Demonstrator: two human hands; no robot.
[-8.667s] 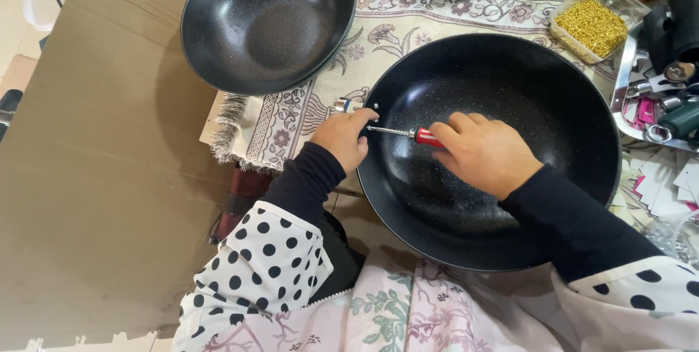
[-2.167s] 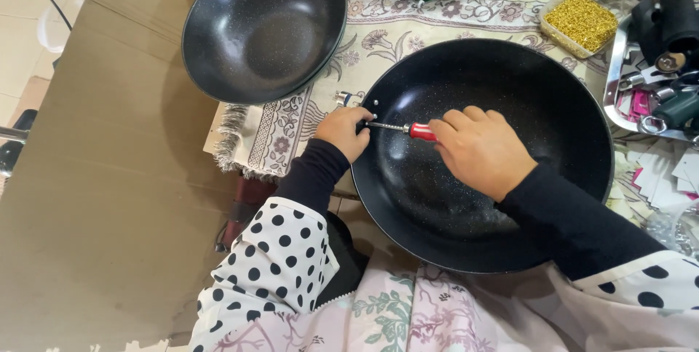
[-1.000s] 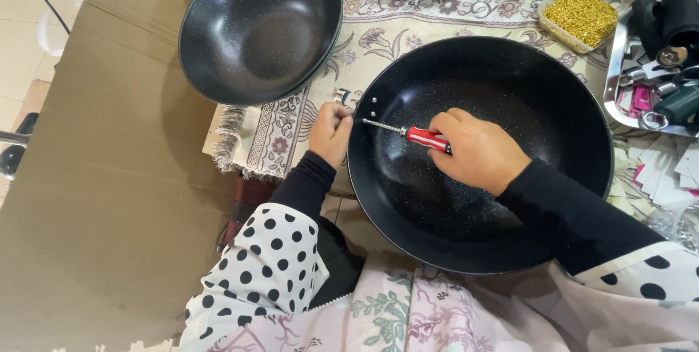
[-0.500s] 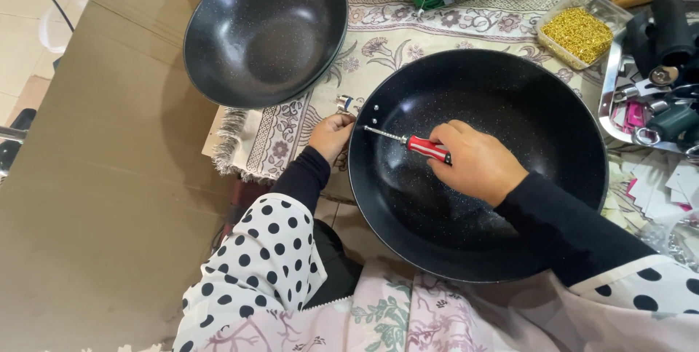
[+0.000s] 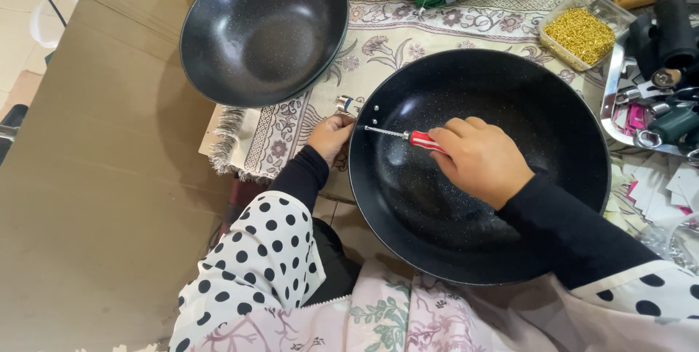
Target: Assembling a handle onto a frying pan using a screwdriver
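Head view: right hand gripping screwdriver

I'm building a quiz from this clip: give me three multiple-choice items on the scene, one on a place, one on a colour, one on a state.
1. Where does the smaller black pan lie?
A. on the patterned cloth's left end
B. inside the large pan
C. on the floor

2. What colour is the screwdriver handle?
A. blue
B. red
C. yellow

3. What is the right hand doing?
A. resting open
B. gripping the screwdriver
C. lifting the tub

Answers: 1 A, it overhangs the cloth's left end; 2 B, red shows past the fingers; 3 B, fingers wrap the handle inside the large pan.
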